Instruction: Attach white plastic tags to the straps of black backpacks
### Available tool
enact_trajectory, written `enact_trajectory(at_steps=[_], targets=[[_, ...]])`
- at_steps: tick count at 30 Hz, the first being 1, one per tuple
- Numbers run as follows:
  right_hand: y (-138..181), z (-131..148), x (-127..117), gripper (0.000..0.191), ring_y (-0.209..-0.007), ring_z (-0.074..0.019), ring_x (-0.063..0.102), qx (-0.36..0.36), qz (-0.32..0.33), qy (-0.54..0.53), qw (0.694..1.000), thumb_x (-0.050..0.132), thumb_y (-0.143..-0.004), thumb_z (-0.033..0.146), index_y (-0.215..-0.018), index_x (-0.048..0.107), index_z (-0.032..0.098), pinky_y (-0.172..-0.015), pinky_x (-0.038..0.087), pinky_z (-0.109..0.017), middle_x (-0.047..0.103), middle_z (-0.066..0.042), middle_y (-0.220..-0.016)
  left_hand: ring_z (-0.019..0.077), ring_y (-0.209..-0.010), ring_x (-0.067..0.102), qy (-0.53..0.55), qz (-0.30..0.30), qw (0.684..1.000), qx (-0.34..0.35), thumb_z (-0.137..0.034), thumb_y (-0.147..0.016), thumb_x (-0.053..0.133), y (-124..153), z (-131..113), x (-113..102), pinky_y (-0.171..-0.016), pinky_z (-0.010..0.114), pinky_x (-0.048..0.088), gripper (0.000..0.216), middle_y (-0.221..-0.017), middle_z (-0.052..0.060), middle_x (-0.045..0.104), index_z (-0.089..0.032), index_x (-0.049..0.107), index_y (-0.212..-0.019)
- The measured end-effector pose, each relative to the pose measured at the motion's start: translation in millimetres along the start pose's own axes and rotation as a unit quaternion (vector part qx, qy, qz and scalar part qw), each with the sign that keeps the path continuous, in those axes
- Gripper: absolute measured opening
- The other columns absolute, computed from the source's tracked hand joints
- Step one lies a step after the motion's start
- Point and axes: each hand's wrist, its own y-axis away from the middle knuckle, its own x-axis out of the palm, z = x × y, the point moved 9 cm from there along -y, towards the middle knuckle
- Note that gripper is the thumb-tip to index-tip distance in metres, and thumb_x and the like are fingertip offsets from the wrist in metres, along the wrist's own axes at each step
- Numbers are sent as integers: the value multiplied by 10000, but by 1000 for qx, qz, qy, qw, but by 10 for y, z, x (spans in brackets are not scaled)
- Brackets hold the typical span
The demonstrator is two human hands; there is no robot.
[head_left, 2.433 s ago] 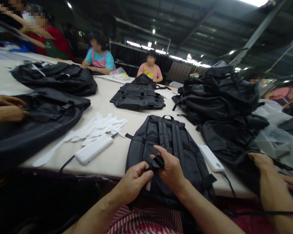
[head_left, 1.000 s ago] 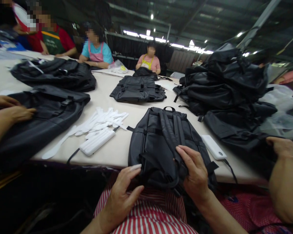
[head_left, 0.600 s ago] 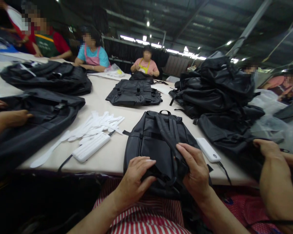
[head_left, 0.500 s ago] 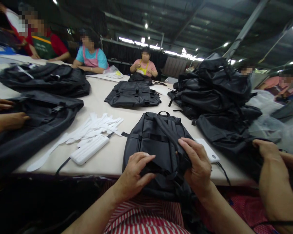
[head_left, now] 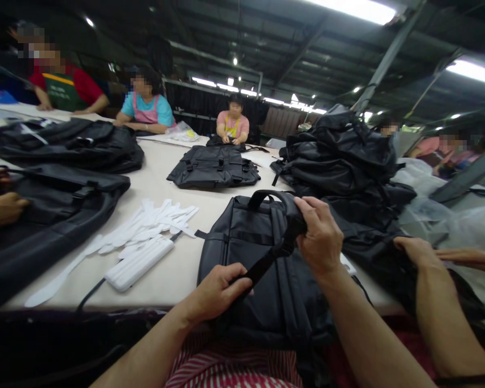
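A black backpack [head_left: 246, 242] lies back-up on the table edge in front of me, partly over my lap. My left hand [head_left: 216, 291] is closed on the lower end of its black webbing strap [head_left: 262, 265]. My right hand [head_left: 319, 234] grips the upper part of the shoulder strap near the top handle [head_left: 267, 195], so the webbing runs taut between the two hands.
White plastic strips [head_left: 145, 229] and a white ribbed block [head_left: 139, 262] lie left of the backpack. More black backpacks [head_left: 339, 156] are piled at right, one lies flat in the middle [head_left: 213, 167]. A neighbour's arm [head_left: 432, 302] works at right, another's hands [head_left: 2, 207] at left. Several people sit across the beige table [head_left: 161, 172].
My right hand has risen from the backpack's lower middle up to near the top handle, pulling the strap straight. My left hand kept hold of the strap's lower end.
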Motion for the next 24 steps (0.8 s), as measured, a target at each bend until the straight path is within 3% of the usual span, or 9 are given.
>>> enact_trajectory(at_steps=[2, 5, 8, 10, 13, 15, 18, 21, 24], targets=[[-23, 39, 333, 519, -1070, -236, 526, 6, 59, 31, 998, 427, -798, 61, -1284, 461, 240, -847, 457, -328, 495, -91, -1261, 121, -643, 536, -35, 15, 999, 17, -339, -882, 410, 92, -37, 54, -634, 235, 408, 278, -682, -7, 599, -181, 580, -729], [180, 221, 1012, 518, -991, -233, 577, 5, 197, 46, 979, 382, -822, 64, -1300, 442, 252, -772, 476, -324, 475, -135, -1284, 176, -925, 548, -132, 27, 988, 75, -280, -857, 471, 287, -97, 156, -922, 336, 338, 224, -763, 12, 612, -190, 578, -682], [659, 366, 1660, 553, -819, -220, 633, 54, 376, 28, 925, 386, -811, 79, -1330, 400, 267, -693, 480, -321, 605, -140, -1057, 202, -1117, 463, -183, 29, 981, 62, -240, -831, 512, 474, 56, 276, -1025, 392, 209, 154, -890, 12, 625, -203, 593, -706], [953, 443, 1893, 591, -840, -219, 631, 87, 445, -35, 891, 412, -777, 79, -1342, 382, 249, -726, 473, -316, 625, -122, -1004, 194, -1139, 449, -195, 32, 980, 34, -212, -827, 506, 572, 194, 360, -1032, 386, 191, 118, -916, 1, 626, -211, 598, -753], [1133, 457, 1975, 683, -1070, -207, 540, 130, 448, -191, 864, 409, -690, 27, -1352, 372, 190, -884, 419, -299, 555, -117, -1192, 192, -1185, 417, -196, 36, 980, 8, -172, -820, 482, 654, 284, 442, -1053, 388, 141, 131, -916, -3, 632, -219, 602, -792], [1181, 409, 1966, 732, -1140, -190, 485, 169, 448, -309, 822, 397, -632, 11, -1348, 380, 166, -939, 386, -290, 502, -96, -1279, 195, -1208, 400, -176, 39, 984, -4, -139, -789, 487, 661, 264, 429, -1070, 392, 106, 153, -918, -3, 639, -227, 613, -789], [1240, 394, 1921, 775, -1072, -186, 529, 255, 459, -500, 689, 423, -581, 33, -1342, 386, 179, -881, 434, -293, 512, -58, -1279, 196, -1223, 398, -102, 69, 992, -31, -97, -741, 481, 625, 222, 335, -1087, 400, 82, 240, -941, -11, 662, -253, 642, -827], [1185, 378, 1831, 782, -1006, -181, 565, 336, 404, -631, 572, 453, -556, 41, -1323, 403, 188, -800, 462, -275, 546, -48, -1236, 210, -1222, 419, 11, 97, 992, -86, -164, -766, 481, 532, 284, 169, -1084, 400, 133, 257, -1070, -5, 659, -267, 667, -912], [1065, 300, 1764, 732, -976, -173, 578, 377, 332, -663, 555, 472, -558, 43, -1278, 458, 176, -800, 454, -270, 602, -47, -1149, 229, -1056, 562, 126, -8, 978, -165, -323, -828, 442, 327, 481, -154, -1014, 380, 294, 281, -1004, 47, 689, -208, 697, -851]])
